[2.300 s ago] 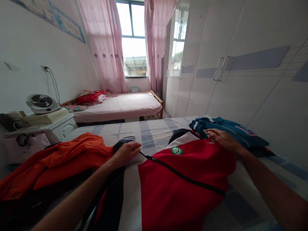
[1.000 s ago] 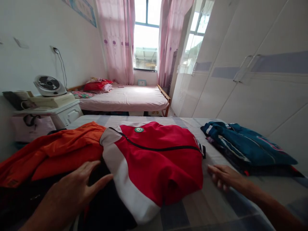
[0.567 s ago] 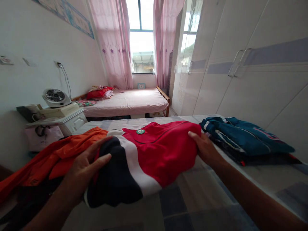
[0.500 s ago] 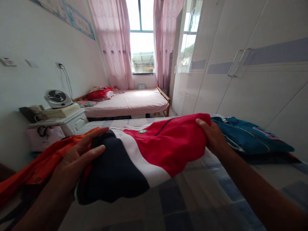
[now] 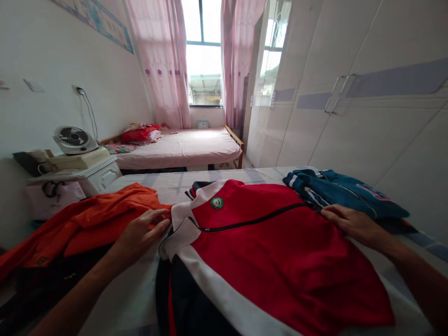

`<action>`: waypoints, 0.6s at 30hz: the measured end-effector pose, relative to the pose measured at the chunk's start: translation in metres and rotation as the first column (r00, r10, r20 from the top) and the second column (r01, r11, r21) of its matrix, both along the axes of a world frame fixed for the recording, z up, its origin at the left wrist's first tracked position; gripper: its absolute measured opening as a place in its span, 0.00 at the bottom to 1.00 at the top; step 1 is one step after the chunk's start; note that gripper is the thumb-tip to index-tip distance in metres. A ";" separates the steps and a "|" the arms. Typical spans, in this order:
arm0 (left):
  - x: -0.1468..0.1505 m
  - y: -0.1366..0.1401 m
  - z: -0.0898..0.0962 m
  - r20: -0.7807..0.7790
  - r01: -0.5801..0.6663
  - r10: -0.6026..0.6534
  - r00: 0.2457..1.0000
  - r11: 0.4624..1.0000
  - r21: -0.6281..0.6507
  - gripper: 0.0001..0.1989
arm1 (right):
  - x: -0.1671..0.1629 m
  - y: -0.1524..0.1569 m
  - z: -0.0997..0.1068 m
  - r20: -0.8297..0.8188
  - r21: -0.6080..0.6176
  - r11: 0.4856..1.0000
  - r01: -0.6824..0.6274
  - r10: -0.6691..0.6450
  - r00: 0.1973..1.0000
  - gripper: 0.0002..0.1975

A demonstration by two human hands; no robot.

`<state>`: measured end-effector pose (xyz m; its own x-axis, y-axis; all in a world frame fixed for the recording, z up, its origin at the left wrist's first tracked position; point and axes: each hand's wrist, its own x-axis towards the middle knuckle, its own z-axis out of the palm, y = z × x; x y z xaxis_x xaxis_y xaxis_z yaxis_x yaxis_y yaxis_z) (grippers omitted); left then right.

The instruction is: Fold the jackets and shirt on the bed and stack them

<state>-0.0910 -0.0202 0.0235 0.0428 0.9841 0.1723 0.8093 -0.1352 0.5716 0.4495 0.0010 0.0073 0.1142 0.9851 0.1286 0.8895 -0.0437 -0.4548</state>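
A red, white and navy zip jacket (image 5: 252,252) lies spread with its front up, its collar toward the left. A round green badge (image 5: 217,202) sits on its chest beside the black zip. At the collar, my left hand (image 5: 143,233) has its thumb and fingers slightly apart, the fingertips at the collar's edge. My right hand (image 5: 353,225) pinches the jacket's far right edge. Beyond that hand is a folded teal garment (image 5: 350,189). An orange garment (image 5: 105,214) lies left of the jacket, behind my left hand.
The clothes rest on a bed with a pale checked sheet (image 5: 168,182). Farther back stands a second bed with a pink sheet (image 5: 189,147). A small fan (image 5: 74,138) sits on a white cabinet (image 5: 105,175) at left. White wardrobes (image 5: 367,135) line the right side.
The jacket, held up and folded over between both hands, now lies spread out on the bed. Its collar and zip have come into view. My right hand has moved right and lower.
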 end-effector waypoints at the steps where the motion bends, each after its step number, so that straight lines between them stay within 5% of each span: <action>1: 0.004 0.015 -0.002 -0.046 -0.021 0.023 0.999 0.999 0.042 0.29 | -0.004 0.011 -0.001 -0.004 0.041 0.999 0.008 -0.008 1.000 0.17; 4: 0.014 0.049 -0.017 -0.090 -0.038 0.037 0.995 0.999 -0.007 0.29 | -0.018 0.046 0.000 -0.031 0.106 0.994 0.035 -0.032 0.999 0.19; 9: 0.030 0.072 -0.036 0.006 -0.062 0.063 0.998 0.993 -0.105 0.32 | -0.042 0.083 -0.002 -0.128 -0.080 0.993 -0.090 0.080 0.989 0.20; 14: 0.038 0.066 -0.017 0.194 0.119 -0.074 0.978 0.966 -0.231 0.27 | -0.079 0.081 -0.008 -0.067 -0.098 0.977 -0.189 0.183 0.981 0.14; 18: 0.015 0.047 0.005 0.334 -0.162 0.191 0.923 0.980 -0.112 0.30 | -0.125 0.047 -0.020 0.093 -0.037 0.956 -0.293 0.295 0.951 0.16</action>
